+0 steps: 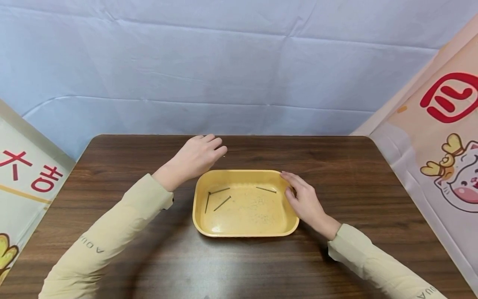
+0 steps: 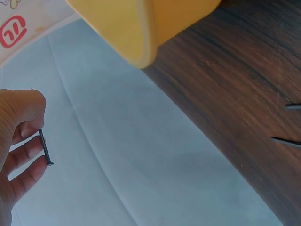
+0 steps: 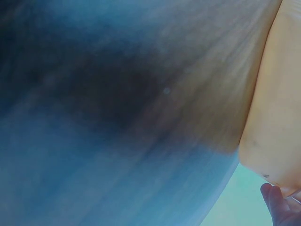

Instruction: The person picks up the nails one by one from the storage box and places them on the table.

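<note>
My left hand [image 1: 199, 154] is raised just beyond the back left corner of a yellow plastic tray [image 1: 239, 233]. In the left wrist view its thumb and fingers pinch a dark nail [image 2: 44, 148], head end downward in that picture. My right hand [image 1: 303, 201] grips the tray's right rim near the back corner, thumb on the inner side. In the right wrist view, its fingertips [image 3: 275, 200] show at the tray's corner. Inside the tray lie several nails, among them a slanted nail [image 1: 222, 203] at left and a lone nail [image 1: 266, 189] at back right.
The tray stands on a dark wood-grain table [image 1: 354, 174]. Two dark pointed tips, like nails, enter the left wrist view at its right edge, over the tabletop. A pale cloth backdrop [image 1: 224, 70] hangs behind, with printed panels at both sides.
</note>
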Motion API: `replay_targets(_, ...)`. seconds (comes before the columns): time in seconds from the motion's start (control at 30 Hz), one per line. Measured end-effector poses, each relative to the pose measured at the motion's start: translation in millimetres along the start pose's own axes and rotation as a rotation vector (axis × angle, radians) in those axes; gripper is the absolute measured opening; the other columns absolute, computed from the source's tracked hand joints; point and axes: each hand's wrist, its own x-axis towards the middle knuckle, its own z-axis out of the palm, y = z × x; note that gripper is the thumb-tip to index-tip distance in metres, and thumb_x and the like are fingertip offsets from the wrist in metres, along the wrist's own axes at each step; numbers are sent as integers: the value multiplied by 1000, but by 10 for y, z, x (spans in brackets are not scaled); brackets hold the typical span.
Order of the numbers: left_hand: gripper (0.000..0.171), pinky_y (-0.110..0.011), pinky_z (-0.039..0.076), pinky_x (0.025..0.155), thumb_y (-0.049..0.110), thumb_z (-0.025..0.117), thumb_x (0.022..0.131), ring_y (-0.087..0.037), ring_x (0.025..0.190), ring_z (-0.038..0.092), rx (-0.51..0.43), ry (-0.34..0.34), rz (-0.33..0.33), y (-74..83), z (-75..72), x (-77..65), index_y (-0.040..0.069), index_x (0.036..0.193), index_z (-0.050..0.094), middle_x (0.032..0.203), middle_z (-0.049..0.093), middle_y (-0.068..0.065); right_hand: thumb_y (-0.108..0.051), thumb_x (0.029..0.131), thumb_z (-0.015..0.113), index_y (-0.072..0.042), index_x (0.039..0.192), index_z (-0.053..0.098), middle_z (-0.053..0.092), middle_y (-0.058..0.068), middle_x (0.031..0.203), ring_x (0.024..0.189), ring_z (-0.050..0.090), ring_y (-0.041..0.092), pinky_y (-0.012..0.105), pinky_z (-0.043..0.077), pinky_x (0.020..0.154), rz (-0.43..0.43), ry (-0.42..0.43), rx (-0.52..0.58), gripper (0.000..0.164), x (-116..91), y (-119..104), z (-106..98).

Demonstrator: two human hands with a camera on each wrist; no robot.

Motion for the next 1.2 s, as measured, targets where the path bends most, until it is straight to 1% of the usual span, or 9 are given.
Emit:
replay_targets(0.1, 4, -30, 38, 50, 4, 57, 85, -24, 65, 45, 1, 3, -7, -14, -17, -32, 6, 81, 57, 73, 50, -5, 3, 83, 53, -2, 120, 57, 56, 13, 122, 66, 47, 11, 24, 39, 55, -2, -1, 1, 38, -5, -3, -2)
replay_targets(0.17, 5, -29, 37, 49, 4, 57, 84, -23, 64, 44, 3, 11, -9, -22, -27, -53, 6, 80, 56, 72, 49, -5, 3, 83, 53, -2, 121, 57, 56, 12, 122, 63, 44, 10, 24, 38, 54, 2, -4, 3, 39, -8, -7, -6)
replay_targets(0.43, 12, -30, 37, 48, -6, 54, 76, -23, 62, 44, 2, 70, -33, -71, -60, -122, 6, 77, 54, 69, 48, -5, 2, 83, 53, -3, 121, 57, 55, 12, 123, 56, 39, 7, 22, 37, 52, 10, -12, 6, 39, -10, -10, -10)
replay_targets(0.63, 15, -29, 33, 47, -8, 51, 71, -23, 61, 40, 12, 65, -48, -104, -91, -188, 6, 73, 50, 67, 44, -5, 2, 83, 53, -2, 121, 57, 55, 12, 123, 57, 40, 8, 22, 37, 52, 14, -14, 9, 39, -10, -15, -13)
replay_targets(0.83, 16, -29, 32, 45, -10, 50, 69, -24, 58, 39, 1, 96, -62, -127, -106, -244, 5, 70, 47, 65, 40, -5, 2, 83, 53, -3, 121, 57, 55, 11, 123, 61, 43, 9, 23, 38, 54, 15, -12, 7, 39, -10, -16, -15)
replay_targets(0.93, 16, -29, 31, 45, -10, 50, 68, -24, 57, 38, 2, 108, -68, -142, -119, -269, 5, 70, 47, 65, 41, -6, 3, 82, 53, -3, 121, 57, 55, 11, 123, 63, 44, 9, 23, 39, 54, 13, -12, 7, 39, -11, -18, -17)
replay_targets(1.2, 20, -29, 32, 45, -12, 54, 61, -25, 56, 37, 2, 117, -89, -201, -131, -352, 4, 71, 47, 66, 41, -7, 4, 82, 53, -2, 121, 57, 55, 12, 123, 61, 43, 9, 23, 38, 54, 4, -6, 7, 39, -3, -7, -11)
